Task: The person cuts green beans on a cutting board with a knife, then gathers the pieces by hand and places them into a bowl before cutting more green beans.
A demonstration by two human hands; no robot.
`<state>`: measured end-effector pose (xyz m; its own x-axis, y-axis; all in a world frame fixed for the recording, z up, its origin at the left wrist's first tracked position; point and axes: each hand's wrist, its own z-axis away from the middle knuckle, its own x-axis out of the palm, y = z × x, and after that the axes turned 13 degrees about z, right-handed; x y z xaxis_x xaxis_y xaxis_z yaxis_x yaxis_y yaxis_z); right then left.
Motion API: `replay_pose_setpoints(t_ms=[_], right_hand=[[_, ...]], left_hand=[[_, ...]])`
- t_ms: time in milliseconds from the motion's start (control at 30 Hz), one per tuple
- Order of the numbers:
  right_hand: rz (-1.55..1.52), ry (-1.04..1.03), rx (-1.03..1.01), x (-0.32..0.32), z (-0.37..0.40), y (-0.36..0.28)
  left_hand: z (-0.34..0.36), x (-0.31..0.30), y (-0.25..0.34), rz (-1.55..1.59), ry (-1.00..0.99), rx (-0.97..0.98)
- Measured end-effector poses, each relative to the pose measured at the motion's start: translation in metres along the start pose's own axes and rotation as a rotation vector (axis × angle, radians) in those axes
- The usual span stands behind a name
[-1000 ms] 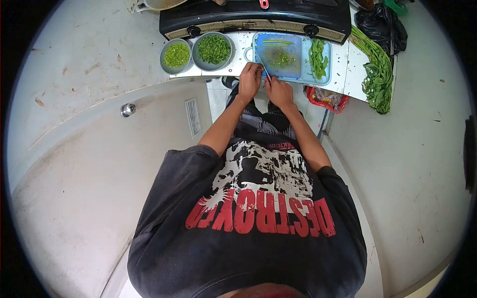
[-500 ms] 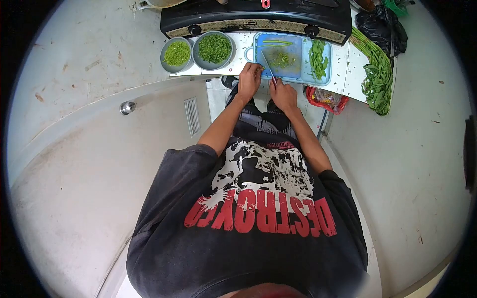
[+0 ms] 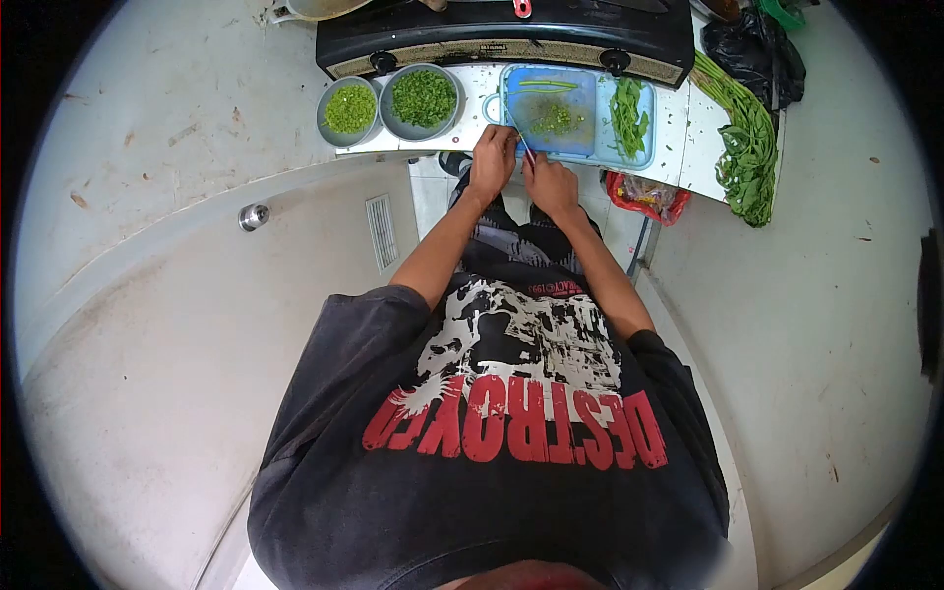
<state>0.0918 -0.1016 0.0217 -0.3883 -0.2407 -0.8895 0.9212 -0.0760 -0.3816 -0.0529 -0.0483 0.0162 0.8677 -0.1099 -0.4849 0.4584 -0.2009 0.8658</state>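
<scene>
My right hand (image 3: 553, 184) is wrapped round the handle of a knife (image 3: 522, 136), its blade slanting up and left over the near left edge of the blue cutting board (image 3: 585, 144). Beside the blade, at the board's near left corner, my left hand (image 3: 493, 159) is closed, its fingers pinched together on something too small to make out. Chopped green bits (image 3: 558, 122) lie in the middle of the board, with a few long green stalks (image 3: 548, 86) behind them. Leafy greens (image 3: 628, 118) rest in the board's right section.
Two grey bowls of chopped greens, one light (image 3: 350, 108) and one dark (image 3: 424, 96), stand at the left. Behind is a black stove (image 3: 501, 39). A leafy bunch (image 3: 747, 167) and a black bag (image 3: 752, 54) lie at the right, a red-rimmed container (image 3: 647, 197) below the counter.
My right hand has moved a little to the left with the knife, bringing the blade closer to my left hand. My left hand has hardly moved.
</scene>
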Motion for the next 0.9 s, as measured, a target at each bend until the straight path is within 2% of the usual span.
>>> replay_pose_setpoints(t_ms=[433, 633, 900], right_hand=[[0.003, 0.003, 0.045, -0.003, 0.018, 0.012], [-0.067, -0.042, -0.008, -0.005, 0.011, 0.007], [-0.011, -0.069, -0.021, -0.009, 0.012, 0.009]], left_hand=[[-0.001, -0.004, 0.01, 0.076, 0.006, -0.031], [-0.002, -0.006, 0.01, 0.071, 0.009, -0.035], [-0.001, -0.007, 0.008, 0.062, 0.006, -0.02]])
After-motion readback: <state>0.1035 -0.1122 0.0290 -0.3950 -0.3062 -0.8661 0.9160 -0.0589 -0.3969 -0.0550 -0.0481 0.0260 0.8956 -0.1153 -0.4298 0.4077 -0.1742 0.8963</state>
